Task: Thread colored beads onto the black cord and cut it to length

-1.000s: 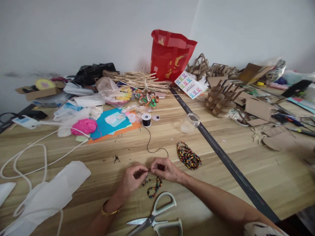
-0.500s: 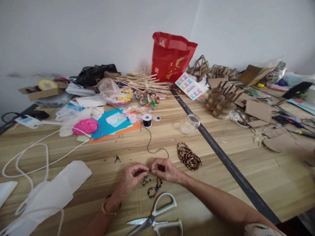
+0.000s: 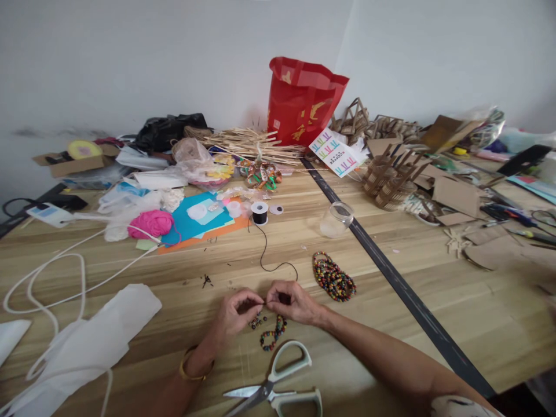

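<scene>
My left hand (image 3: 234, 313) and my right hand (image 3: 291, 301) meet fingertip to fingertip low over the wooden table (image 3: 456, 307). Both pinch a thin black cord (image 3: 266, 255) that runs back to a small black spool (image 3: 259, 212). A short string of coloured beads (image 3: 273, 333) hangs from the cord and lies on the wood just below my fingers. A few loose beads (image 3: 257, 321) lie under my left hand. A pile of finished bead strings (image 3: 332, 277) rests to the right of my right hand.
White-handled scissors (image 3: 278, 379) lie close in front of me. A white sheet (image 3: 99, 330) and white cable (image 3: 52, 278) are at the left. A glass jar (image 3: 335, 219), pink yarn (image 3: 150, 223), blue paper, a red bag (image 3: 302, 98) and cardboard pieces crowd the back.
My hands stay pinched together on the cord and have hardly moved. The beads under them have shifted slightly.
</scene>
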Tool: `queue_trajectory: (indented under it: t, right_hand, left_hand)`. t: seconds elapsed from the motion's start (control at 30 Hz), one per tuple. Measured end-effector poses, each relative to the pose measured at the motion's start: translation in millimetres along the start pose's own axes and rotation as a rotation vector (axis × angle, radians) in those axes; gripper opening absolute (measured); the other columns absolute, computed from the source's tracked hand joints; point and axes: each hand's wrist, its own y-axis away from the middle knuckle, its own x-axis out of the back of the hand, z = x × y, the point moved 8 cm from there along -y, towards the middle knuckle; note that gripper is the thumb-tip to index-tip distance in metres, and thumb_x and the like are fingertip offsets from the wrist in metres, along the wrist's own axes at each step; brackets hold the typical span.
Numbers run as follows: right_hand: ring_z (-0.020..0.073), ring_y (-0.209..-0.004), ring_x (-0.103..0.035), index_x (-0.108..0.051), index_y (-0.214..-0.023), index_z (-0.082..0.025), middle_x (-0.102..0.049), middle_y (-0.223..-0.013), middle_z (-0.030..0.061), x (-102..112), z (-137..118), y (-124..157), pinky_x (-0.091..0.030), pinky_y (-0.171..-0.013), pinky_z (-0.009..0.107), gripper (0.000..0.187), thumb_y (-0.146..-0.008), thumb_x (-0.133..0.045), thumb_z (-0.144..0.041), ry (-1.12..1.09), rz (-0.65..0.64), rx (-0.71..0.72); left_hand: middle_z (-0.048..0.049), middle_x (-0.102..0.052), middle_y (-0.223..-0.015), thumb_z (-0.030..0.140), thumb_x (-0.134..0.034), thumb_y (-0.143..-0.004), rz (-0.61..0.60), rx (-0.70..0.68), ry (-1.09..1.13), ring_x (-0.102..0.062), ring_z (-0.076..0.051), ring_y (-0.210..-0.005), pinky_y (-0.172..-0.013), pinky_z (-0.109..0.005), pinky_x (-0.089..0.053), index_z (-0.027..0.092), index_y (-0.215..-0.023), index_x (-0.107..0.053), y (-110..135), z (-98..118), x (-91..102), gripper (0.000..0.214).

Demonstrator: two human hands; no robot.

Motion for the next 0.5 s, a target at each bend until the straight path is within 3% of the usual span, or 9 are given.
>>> queue_trajectory:
  t: [0.5]
  right_hand:
    - [0.0078,-0.056,-0.042,-0.063,-0.080,-0.012,-0.049,-0.064,-0.0015,-1.8,4.5,0.0,-0.032,-0.050,0.018,0.024,-0.081,-0.062,-0.036,-0.001,-0.008,0.013]
  left_hand:
    - [-0.0006,-0.060,-0.062,0.017,-0.055,-0.071,-0.038,-0.028,-0.104,-0.055,-0.013,-0.060,-0.056,-0.021,-0.045,0.016,-0.067,-0.061,0.1,6.7,-6.5,0.007]
